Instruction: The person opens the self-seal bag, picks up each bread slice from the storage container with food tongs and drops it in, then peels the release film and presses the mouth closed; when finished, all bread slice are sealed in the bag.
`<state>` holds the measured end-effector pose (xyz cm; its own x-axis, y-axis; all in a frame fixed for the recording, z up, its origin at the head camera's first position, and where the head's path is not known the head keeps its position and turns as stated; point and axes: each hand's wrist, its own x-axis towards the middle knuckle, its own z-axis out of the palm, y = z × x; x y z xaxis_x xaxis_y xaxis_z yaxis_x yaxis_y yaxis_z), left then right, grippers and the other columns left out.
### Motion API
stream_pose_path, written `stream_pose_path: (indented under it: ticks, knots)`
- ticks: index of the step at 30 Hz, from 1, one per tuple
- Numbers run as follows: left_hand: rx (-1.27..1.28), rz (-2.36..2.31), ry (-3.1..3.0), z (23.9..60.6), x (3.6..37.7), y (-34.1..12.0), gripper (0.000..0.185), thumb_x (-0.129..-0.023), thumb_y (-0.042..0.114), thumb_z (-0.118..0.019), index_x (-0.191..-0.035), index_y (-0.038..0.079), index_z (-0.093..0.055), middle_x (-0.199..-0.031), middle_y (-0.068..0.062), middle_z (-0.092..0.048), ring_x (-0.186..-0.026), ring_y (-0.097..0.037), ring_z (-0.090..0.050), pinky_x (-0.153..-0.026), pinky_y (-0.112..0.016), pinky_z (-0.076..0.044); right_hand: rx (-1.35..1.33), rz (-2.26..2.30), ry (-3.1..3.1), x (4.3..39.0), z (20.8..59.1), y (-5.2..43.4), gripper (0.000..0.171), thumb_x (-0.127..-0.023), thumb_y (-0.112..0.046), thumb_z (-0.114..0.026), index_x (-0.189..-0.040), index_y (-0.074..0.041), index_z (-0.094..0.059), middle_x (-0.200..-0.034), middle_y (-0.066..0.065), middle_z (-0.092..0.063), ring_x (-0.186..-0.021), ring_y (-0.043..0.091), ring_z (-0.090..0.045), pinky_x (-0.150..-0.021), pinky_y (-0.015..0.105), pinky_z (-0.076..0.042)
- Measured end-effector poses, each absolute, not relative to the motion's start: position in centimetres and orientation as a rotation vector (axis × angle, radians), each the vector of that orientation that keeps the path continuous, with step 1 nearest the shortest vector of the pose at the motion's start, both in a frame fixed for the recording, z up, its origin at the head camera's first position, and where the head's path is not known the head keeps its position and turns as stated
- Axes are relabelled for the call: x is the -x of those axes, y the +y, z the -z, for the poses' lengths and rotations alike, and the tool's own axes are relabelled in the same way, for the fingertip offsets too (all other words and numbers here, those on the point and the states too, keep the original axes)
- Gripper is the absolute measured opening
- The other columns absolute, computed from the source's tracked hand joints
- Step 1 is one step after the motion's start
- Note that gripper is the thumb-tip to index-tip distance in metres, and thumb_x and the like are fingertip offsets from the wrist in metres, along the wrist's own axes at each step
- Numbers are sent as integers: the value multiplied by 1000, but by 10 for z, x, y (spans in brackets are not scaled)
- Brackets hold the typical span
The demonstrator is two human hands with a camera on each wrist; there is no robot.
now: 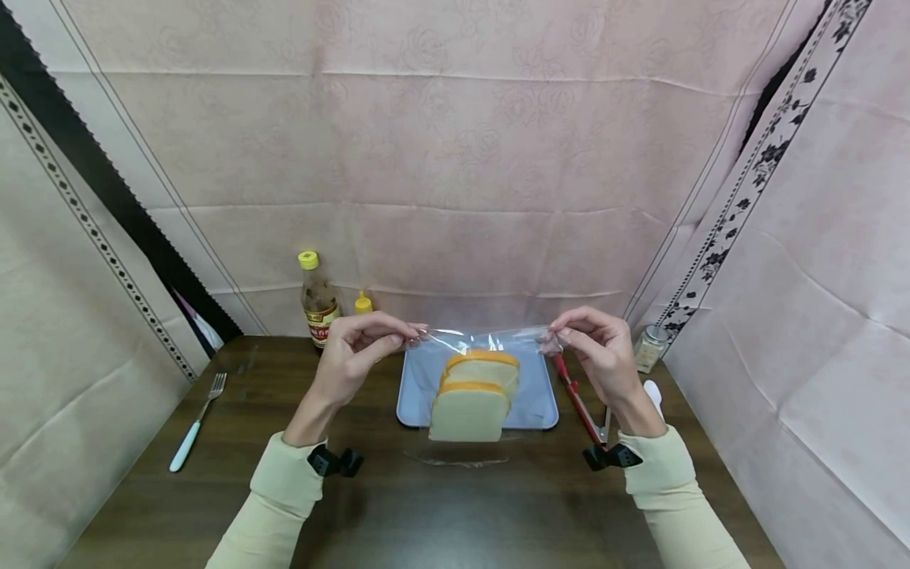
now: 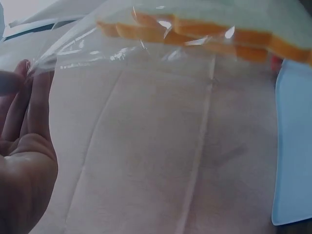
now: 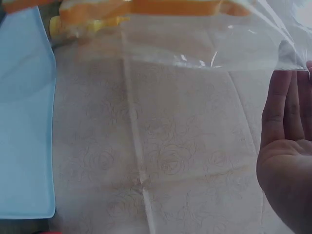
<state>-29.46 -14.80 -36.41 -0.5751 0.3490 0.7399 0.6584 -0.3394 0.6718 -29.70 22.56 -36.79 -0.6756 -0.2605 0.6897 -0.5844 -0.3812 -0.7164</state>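
Pale cream long sleeves, black camera mounts strapped at both wrists.

A makeshift kitchen corner staged for recording: pink flowered cloth hangs as walls round a dark wooden desk. Behind the blue tray stand a sauce bottle and a yellow squeeze bottle; a fork lies well left of it.

A: so what's up close here?

B: left hand on the left edge, fingertips pinching the corner of a clear plastic bag.

A: anything inside?

B: yeah, bread slices with orange crusts, up along the top. Pinkish creased cloth fills the background, and a light blue tray edge shows on the right.
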Motion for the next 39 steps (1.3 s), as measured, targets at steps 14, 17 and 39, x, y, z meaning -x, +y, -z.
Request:
stream_pose_path:
  ticks: [14,17,39]
  knots:
    - [946,1907,-2000,369,292,-172,13,-91,-2,-85,-103,-1,-81,-109,-16,-84,-100,-30,-83,-81,-36,-68,-977,-1805,-2046,303,372,215,14,-100,6,-72,-114,7,-73,-103,9,-84,-88,21,-82,-80,34,-68]
    - [913,1893,-2047,370,292,-186,14,-92,-3,-83,-106,-1,-81,-112,-15,-83,-102,-30,-83,-81,-35,-68,-970,-1773,-2093,309,374,204,17,-101,2,-73,-118,2,-76,-108,14,-83,-90,20,-83,-82,37,-68]
    - [264,1403,-2627,401,315,-372,33,-101,28,-80,-128,8,-76,-118,-10,-83,-101,-6,-80,-86,-18,-61,-738,-2288,-2266,351,451,-7,18,-104,-7,-73,-120,0,-76,-114,17,-81,-92,20,-81,-91,55,-66]
